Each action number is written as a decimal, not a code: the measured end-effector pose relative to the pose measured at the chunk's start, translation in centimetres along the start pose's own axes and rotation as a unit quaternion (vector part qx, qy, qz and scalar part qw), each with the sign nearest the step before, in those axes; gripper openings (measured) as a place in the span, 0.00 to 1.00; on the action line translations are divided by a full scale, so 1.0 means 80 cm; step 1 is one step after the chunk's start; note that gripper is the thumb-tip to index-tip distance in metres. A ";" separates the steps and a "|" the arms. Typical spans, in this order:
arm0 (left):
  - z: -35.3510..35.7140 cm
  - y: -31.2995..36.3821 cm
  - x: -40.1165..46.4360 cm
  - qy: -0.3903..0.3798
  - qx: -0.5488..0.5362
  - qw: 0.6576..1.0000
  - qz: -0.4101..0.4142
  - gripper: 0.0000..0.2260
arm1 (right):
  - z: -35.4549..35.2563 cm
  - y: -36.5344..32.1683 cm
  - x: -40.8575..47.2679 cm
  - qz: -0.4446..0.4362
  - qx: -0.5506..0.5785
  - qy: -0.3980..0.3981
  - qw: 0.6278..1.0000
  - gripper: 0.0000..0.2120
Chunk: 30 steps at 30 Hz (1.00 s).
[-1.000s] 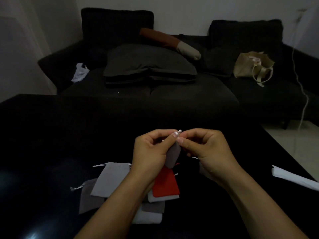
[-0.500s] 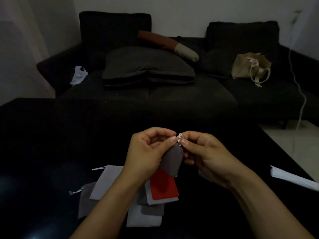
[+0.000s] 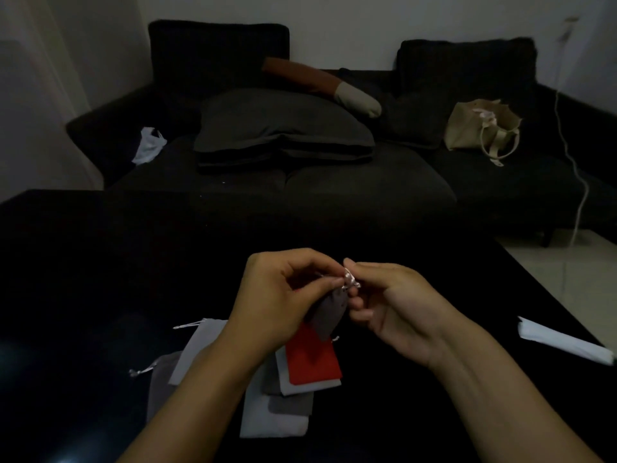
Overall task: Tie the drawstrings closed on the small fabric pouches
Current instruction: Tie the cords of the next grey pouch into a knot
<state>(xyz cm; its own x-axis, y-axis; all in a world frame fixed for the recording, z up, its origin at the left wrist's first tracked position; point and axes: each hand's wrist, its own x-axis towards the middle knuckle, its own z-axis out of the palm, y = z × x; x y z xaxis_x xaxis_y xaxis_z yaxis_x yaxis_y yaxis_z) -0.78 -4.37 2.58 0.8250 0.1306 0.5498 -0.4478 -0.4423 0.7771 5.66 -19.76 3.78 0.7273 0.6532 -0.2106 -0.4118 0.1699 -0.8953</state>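
Note:
A small dark grey pouch [image 3: 329, 317] hangs in the air above the black table [image 3: 100, 262]. My left hand [image 3: 283, 295] pinches its gathered neck. My right hand [image 3: 394, 305] pinches the silvery drawstring [image 3: 349, 282] at the pouch's top, thumb and forefinger together. Below them lies a loose pile of flat pouches: a red pouch [image 3: 314, 360], a light grey pouch [image 3: 200, 345] with its cord to the left, a darker grey pouch [image 3: 160, 379] and a pale pouch [image 3: 270, 419] at the bottom. My left forearm covers part of the pile.
A folded white paper [image 3: 564, 340] lies at the table's right edge. Beyond the table stands a dark sofa [image 3: 334, 185] with cushions, a beige bag [image 3: 480, 128] and a white plastic bag [image 3: 148, 145]. A white cable [image 3: 581, 182] hangs at the right.
My right hand has drawn the drawstring slightly right and opened its lower fingers. The pouch hangs lower under my left hand. Both hands stay close together above the pile.

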 end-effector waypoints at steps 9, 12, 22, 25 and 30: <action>-0.016 0.000 0.007 -0.156 0.235 0.953 0.114 0.05 | -0.002 0.005 -0.002 0.067 -0.155 0.082 0.982 0.08; -0.019 -0.003 0.007 -0.212 0.235 0.947 0.050 0.04 | 0.002 0.008 -0.003 0.071 -0.208 0.079 0.972 0.09; -0.005 -0.010 -0.004 -0.141 0.062 0.986 -0.059 0.03 | -0.002 -0.004 -0.004 0.042 -0.136 0.087 0.986 0.10; 0.005 -0.017 -0.006 -0.097 0.057 0.990 -0.079 0.07 | -0.006 -0.006 -0.004 -0.003 -0.128 0.127 0.984 0.11; 0.014 -0.023 -0.007 -0.060 0.018 0.993 -0.097 0.07 | -0.007 -0.001 0.000 -0.079 -0.115 0.156 0.978 0.14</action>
<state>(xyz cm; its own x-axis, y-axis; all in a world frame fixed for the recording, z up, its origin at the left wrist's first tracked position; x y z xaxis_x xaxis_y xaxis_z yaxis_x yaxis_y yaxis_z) 0.00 -4.65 0.52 0.9307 0.1100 0.3488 -0.2662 -0.4504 0.8522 6.03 -20.17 3.60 0.9190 0.3689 -0.1389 -0.1713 0.0563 -0.9836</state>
